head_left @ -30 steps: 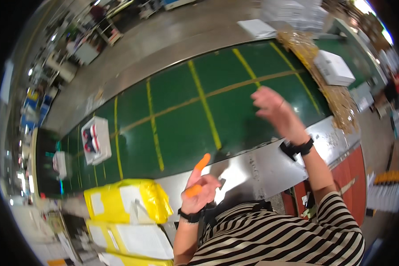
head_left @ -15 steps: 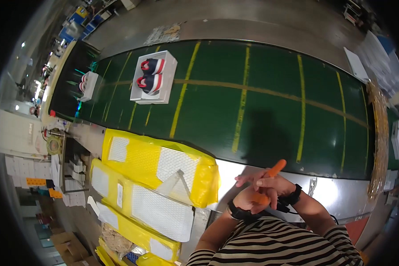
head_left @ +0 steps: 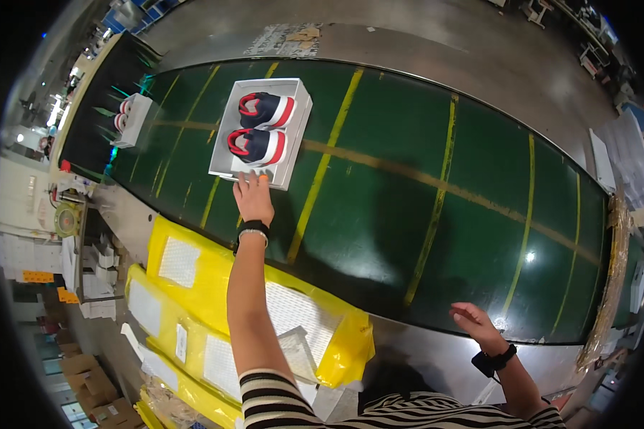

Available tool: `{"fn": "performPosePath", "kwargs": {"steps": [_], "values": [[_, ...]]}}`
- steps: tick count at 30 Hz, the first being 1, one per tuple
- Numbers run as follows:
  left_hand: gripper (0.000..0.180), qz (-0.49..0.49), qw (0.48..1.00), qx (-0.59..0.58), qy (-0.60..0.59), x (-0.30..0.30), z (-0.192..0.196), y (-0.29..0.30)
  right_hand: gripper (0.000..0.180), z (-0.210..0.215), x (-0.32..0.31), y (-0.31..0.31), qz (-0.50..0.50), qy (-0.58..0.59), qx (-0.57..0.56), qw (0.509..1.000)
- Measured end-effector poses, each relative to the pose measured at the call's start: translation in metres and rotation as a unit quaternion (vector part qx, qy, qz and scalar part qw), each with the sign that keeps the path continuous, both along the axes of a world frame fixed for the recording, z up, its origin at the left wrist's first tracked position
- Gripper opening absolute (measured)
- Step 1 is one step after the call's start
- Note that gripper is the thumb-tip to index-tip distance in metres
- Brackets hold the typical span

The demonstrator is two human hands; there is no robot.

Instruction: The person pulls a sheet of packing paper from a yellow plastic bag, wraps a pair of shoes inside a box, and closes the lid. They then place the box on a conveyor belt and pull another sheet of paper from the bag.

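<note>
My left hand (head_left: 254, 200) reaches out over the green conveyor belt (head_left: 365, 243). Its fingers are spread and touch the near end of an open white shoe box (head_left: 299, 136); whether they press on the rim or hook over it is hard to make out. Orange covering shows on one fingertip. Inside the box lie two dark blue shoes (head_left: 261, 146) with red lining and white-and-red soles, side by side. My right hand (head_left: 476, 325) hovers by the belt's near edge, fingers stretched out and holding nothing. Dark bands circle both wrists.
A second white box (head_left: 137, 121) with shoes stands farther left on the belt, near a dark curtained opening (head_left: 96, 136). Yellow-wrapped packs (head_left: 200, 286) lie along the near side of the belt. Cardboard boxes (head_left: 93, 379) sit on the floor at lower left.
My hands were together near my body, fingers touching; they have parted. My left hand has reached forward and left to the shoe box, while my right has moved to the right.
</note>
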State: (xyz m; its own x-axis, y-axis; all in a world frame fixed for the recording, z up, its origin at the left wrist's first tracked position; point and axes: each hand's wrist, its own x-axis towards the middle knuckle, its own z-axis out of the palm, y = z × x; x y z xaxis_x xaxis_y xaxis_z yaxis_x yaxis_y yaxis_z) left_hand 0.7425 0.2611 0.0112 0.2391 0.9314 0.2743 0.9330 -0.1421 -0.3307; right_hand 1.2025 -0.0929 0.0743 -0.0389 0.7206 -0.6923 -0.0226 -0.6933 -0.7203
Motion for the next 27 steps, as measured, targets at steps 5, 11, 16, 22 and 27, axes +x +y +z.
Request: {"fn": "performPosePath", "kwargs": {"steps": [5, 11, 16, 22, 27], "values": [[0.031, -0.096, 0.981, -0.135, -0.102, 0.114, -0.026, 0.021, 0.033, 0.010, 0.023, -0.013, -0.077, 0.026, -0.023, 0.996], [0.007, -0.275, 0.945, -0.118, -0.132, 0.255, -0.043, -0.134, 0.038, 0.033, 0.020, -0.001, 0.029, -0.133, 0.119, 0.983], [0.022, -0.438, 0.862, -0.199, -0.156, 0.327, 0.018, -0.330, 0.063, 0.120, 0.036, 0.026, 0.272, -0.550, 0.422, 0.668], [0.015, -0.453, 0.783, -0.309, -0.292, 0.356, 0.024, -0.525, 0.052, 0.082, 0.119, -0.089, 0.578, -0.563, 0.184, 0.562], [0.009, -0.437, 0.778, -0.336, -0.300, 0.385, 0.017, -0.601, 0.049, 0.132, 0.183, -0.230, 0.315, -0.512, 0.420, 0.680]]}}
